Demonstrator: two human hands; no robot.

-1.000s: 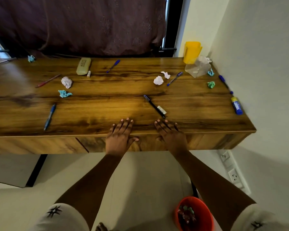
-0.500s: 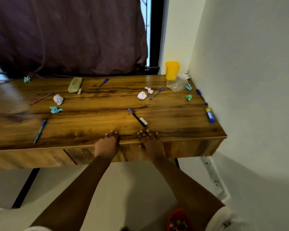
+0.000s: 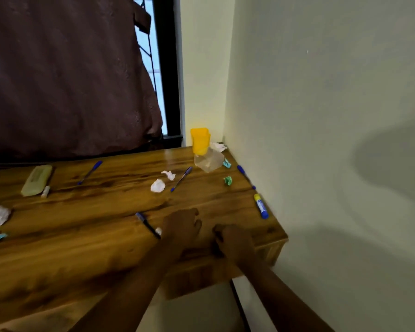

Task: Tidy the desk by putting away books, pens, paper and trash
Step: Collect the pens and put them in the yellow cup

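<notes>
Both hands have left the near edge and moved onto the table (image 3: 86,226). Left hand (image 3: 182,227) lies beside the black pen (image 3: 147,225), its fingers curled, blurred, whether they grip cannot be told; right hand (image 3: 235,238) rests with fingers folded, holding nothing visible. View has swung up and right. Judged: first pick-up beginning, nothing yet put away. Pens, paper balls (image 3: 157,186), glue stick (image 3: 261,206) lie scattered; yellow cup (image 3: 200,140) stands in the far corner by the wall (image 3: 321,116); curtain (image 3: 65,73) behind
</notes>
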